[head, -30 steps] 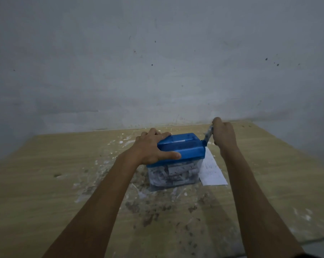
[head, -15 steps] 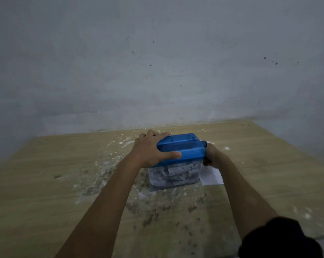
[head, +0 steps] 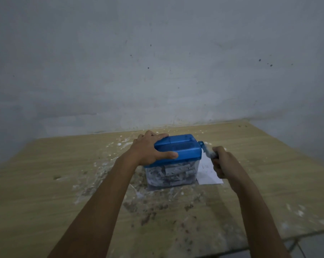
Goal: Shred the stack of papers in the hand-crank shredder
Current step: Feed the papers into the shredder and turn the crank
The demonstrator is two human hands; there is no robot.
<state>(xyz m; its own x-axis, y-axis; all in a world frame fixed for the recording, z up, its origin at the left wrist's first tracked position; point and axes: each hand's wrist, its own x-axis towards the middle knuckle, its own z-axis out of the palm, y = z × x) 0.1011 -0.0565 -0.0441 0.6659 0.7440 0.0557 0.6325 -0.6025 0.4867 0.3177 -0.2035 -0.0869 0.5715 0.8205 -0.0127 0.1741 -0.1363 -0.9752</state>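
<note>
Gripping the blue lid (head: pixel 178 148) of the shredder (head: pixel 173 162), the left hand (head: pixel 150 150) lay across its near-left corner, thumb pressed along the front edge and fingers curled over the far side, while the right hand (head: pixel 219 162) was clenched round the crank handle (head: pixel 206 150) that stuck out just right of the lid. The shredder sat on the wooden table (head: pixel 45 183) between the two hands, close to the wall (head: pixel 157 62). It looked like a light plastic thing that would skid or tip under the turning force, so the holding hand probably had to bear down firmly on the lid; the crank seemed the only sensible place for the turning hand, and the handle looked thin enough to need a full fist. The lid appeared stiff, the clear bin (head: pixel 171 176) beneath it thinner and likely easier to crack if squeezed. That bin, directly under the left hand, was packed nearly to the lid with pale paper strips (head: pixel 173 174), which suggested little room left. Just below the right hand a white printed sheet (head: pixel 207 174) lay flat on the table, touching the bin's right side; whether more sheets lay under it could not be told. Scraps and crumbs (head: pixel 153 207) were scattered over the table nearer than both hands
</note>
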